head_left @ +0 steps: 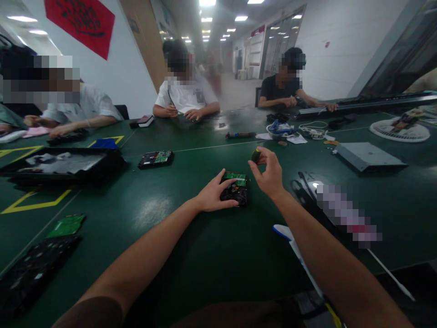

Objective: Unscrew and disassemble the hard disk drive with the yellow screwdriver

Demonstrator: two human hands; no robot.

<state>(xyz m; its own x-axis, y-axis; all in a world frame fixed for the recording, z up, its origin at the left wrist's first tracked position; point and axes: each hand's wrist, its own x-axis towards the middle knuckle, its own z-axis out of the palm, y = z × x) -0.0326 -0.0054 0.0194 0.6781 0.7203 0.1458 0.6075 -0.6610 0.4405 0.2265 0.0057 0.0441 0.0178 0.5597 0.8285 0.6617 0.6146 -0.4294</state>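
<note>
A hard drive (242, 195) lies on the green table in front of me, its green circuit board at the far end. My left hand (215, 192) grips it from the left, with fingers spread across its top and edges. Just right of and above the drive, my right hand (269, 172) pinches a small green-and-yellow handle (255, 156) that looks like a screwdriver's. No shaft can be made out below it, and the hand is apart from the drive.
Another hard drive (155, 159) lies beyond my left arm, and a black tray (64, 171) sits at left. Circuit-board parts (41, 259) lie near left. A grey metal box (370, 157), a bowl (282, 131) and a white round grille (399, 131) are at right. Three people sit opposite.
</note>
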